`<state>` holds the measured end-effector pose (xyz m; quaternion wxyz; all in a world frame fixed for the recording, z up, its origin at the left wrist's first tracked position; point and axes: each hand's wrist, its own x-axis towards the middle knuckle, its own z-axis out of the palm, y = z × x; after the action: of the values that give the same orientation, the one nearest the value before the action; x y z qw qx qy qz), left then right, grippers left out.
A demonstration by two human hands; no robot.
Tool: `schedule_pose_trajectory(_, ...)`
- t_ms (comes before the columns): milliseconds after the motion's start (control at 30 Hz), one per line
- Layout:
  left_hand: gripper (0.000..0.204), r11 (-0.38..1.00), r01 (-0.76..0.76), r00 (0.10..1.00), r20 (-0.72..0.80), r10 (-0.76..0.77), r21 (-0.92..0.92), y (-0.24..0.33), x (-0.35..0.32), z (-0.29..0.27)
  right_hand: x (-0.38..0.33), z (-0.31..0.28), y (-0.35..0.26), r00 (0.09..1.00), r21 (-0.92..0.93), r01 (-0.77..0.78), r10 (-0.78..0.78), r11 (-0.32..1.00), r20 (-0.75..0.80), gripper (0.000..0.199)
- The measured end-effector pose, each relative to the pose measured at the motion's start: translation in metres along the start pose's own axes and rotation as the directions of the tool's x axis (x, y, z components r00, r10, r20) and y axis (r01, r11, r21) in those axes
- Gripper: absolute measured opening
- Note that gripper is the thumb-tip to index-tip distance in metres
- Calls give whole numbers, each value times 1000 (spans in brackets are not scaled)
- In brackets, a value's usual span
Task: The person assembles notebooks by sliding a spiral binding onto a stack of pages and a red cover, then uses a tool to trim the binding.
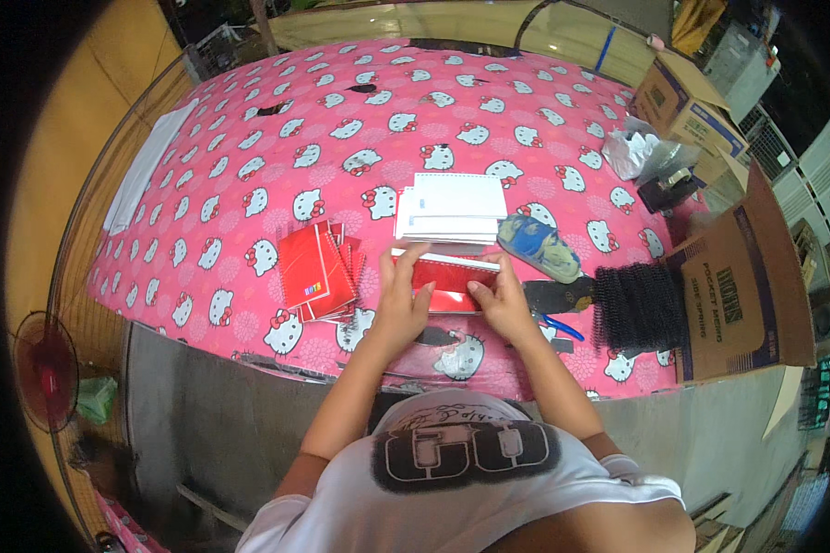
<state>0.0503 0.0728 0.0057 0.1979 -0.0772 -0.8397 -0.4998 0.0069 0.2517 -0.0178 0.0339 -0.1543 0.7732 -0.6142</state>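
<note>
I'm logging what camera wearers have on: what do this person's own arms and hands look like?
The left hand and right hand are both ungloved, and the forearms are bare, with no watch or cable visible. The short sleeves are white, like the shirt, which carries large dark block print and thin dark script.

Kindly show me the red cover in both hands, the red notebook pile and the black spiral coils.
Red cover (pixel 444 276): head view, its middle.
Red notebook pile (pixel 304 275): head view, top notebook's cover.
Black spiral coils (pixel 638 306): head view, middle of the bundle.
</note>
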Motion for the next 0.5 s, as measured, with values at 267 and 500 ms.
schedule_pose_trajectory(267,17,932,-121,993,34,117,341,25,18,12,-17,-49,-1,944,-527,303,-326,794,52,32)
schedule_pose_trajectory(500,16,938,-184,983,62,173,294,29,25,28,-33,-169,62,876,-828,-478,94,294,-473,19)
